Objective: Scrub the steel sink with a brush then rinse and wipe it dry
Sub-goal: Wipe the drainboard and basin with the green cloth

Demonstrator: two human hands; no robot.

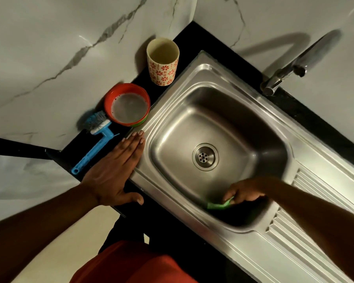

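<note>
The steel sink (192, 82) fills the middle of the view, with a round drain (205, 157) in its basin. My right hand (246, 190) is down inside the basin at the near wall, shut on a green scrubbing pad (218, 205) pressed against the steel. My left hand (114, 170) lies flat and open on the sink's left rim and the black counter. A blue brush (94, 146) with dark bristles lies on the counter just left of that hand, untouched.
A red bowl (127, 86) of cloudy water sits beside the sink's left rim. A patterned cup (163, 68) stands behind it. The tap (284, 72) rises at the back right. A ribbed drainboard (307, 201) extends to the right. Marble walls surround the counter.
</note>
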